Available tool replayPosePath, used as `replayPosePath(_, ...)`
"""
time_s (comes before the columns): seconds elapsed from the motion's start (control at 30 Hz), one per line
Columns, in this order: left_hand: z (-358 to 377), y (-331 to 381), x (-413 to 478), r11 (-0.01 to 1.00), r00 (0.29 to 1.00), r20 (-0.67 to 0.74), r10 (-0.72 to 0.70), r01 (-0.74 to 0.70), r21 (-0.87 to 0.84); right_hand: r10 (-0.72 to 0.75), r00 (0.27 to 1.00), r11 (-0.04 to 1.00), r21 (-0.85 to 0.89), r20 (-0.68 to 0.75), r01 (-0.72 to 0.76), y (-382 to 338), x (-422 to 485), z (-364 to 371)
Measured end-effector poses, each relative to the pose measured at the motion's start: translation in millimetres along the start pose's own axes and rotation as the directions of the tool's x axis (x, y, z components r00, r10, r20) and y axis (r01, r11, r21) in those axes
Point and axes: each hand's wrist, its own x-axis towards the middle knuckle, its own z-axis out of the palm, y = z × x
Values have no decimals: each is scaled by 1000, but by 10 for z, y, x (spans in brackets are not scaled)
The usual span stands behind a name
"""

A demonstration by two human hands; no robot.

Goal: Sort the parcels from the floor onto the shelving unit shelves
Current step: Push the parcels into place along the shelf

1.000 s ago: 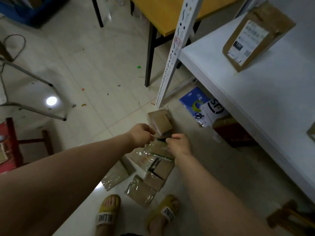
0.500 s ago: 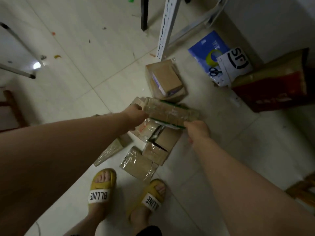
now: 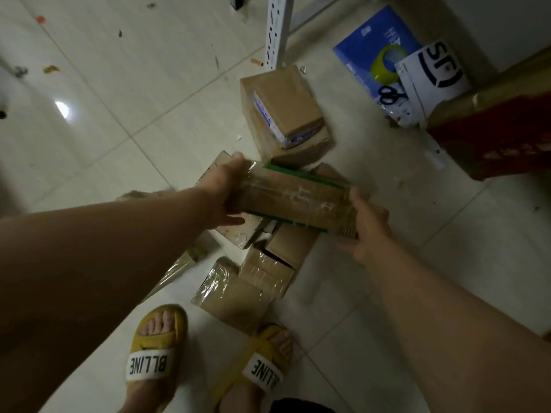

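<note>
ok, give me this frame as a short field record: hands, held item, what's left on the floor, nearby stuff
left hand: grips left end of long taped parcel
right hand: grips its right end
held parcel: lifted above the pile, roughly level, green edging
floor pile: several taped brown parcels by the feet
stacked boxes: small box on a larger one, near shelving upright
other: blue packet, yellow slippers

— What's the long parcel [image 3: 293, 201] made of?
— Brown cardboard, wrapped in glossy clear tape that wrinkles and catches the light, with a green edge.
— And the other parcels [image 3: 256, 281] near the feet?
— Matt cardboard, some under shiny crinkled film.
— The floor [image 3: 125, 93]?
— Smooth pale tile, glossy enough to mirror a lamp.
— That upright [image 3: 277, 28] far off?
— White-painted perforated metal.
— The slippers [image 3: 155, 350]?
— Soft-looking yellow, matt.
</note>
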Motion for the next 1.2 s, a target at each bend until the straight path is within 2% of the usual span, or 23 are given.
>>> replayPosePath(0.1, -77, -4, -402, 996, 1000, -14, -27, 25, -88, 79, 968, 966, 223, 239, -134, -21, -429, -322)
replayPosePath(0.13, -89, 11, -585, 995, 1000, -14, -28, 27, -98, 95, 959, 956, 244, 268, -163, -22, -578, -422)
replayPosePath(0.23, -100, 149, -1209, 993, 1000, -21, 17, -19, -114, 182, 966, 962, 170, 186, -214, -50, -1073, -636)
replayPosePath(0.33, -125, 448, -1913, 983, 983, 36, 179, -177, -47, 191, 980, 977, -108, 64, -183, -225, -1674, -842)
replayPosePath(0.37, -136, 588, -2184, 971, 967, 81, 240, -240, -7, 165, 985, 977, -146, 54, -156, -339, -1893, -915)
replayPosePath(0.47, -130, 1073, -3085, 928, 881, 330, 338, -371, 39, 123, 975, 992, 11, 183, -127, -846, -2672, -1135)
replayPosePath(0.57, -184, 1567, -3919, 895, 704, 599, 382, -445, -48, 52, 945, 959, 247, 322, -137, -1421, -3487, -1434)
replayPosePath(0.6, -217, 1705, -4192, 893, 642, 663, 385, -442, -90, 29, 934, 938, 313, 356, -148, -1581, -3768, -1556)
replayPosePath(0.67, -304, 1917, -4711, 886, 567, 741, 359, -456, -81, -31, 914, 901, 407, 404, -149, -1862, -4361, -1805)
replayPosePath(0.73, -402, 2033, -5193, 857, 577, 742, 342, -515, 5, -113, 923, 879, 470, 368, -79, -2091, -4953, -1992)
replayPosePath(0.8, -522, 2078, -5635, 814, 608, 718, 339, -572, 100, -221, 936, 862, 503, 273, 57, -2249, -5517, -2109)
replayPosePath(0.87, -636, 2106, -6025, 786, 599, 742, 299, -596, 165, -352, 915, 829, 519, 199, 206, -2355, -5959, -2204)
replayPosePath(0.93, -723, 2155, -6373, 816, 568, 769, 294, -568, 108, -502, 844, 772, 538, 190, 338, -2442, -6337, -2297)
replayPosePath(1.03, -799, 2220, -6837, 875, 552, 732, 400, -467, -126, -661, 729, 680, 554, 178, 481, -2587, -6840, -2422)
replayPosePath(1.1, -820, 2228, -7095, 844, 537, 697, 476, -501, -191, -726, 667, 632, 547, 167, 550, -2699, -7117, -2502)
replayPosePath(1.2, -814, 2265, -7409, 771, 505, 661, 555, -610, -182, -778, 599, 590, 546, 189, 594, -2838, -7531, -2557)
